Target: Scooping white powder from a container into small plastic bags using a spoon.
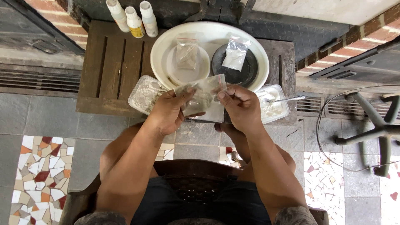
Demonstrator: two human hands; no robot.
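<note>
My left hand (170,109) and my right hand (239,105) both pinch a small clear plastic bag (203,95) of grey powder, held up between them over the front edge of a low wooden table (111,66). The left fingers grip the bag's left top corner, the right fingers its right top edge. Behind the bag stands a large white basin (255,54) holding a white bowl (175,71) with another small bag (186,53) and a dark bowl (246,71) with a bag of white powder (235,53).
Two clear plastic tubs of white powder flank the hands, the left tub (142,93) and the right tub (276,105) with a metal spoon (288,99). Three white bottles (132,17) stand at the table's back. A chair base (375,125) and cable lie right.
</note>
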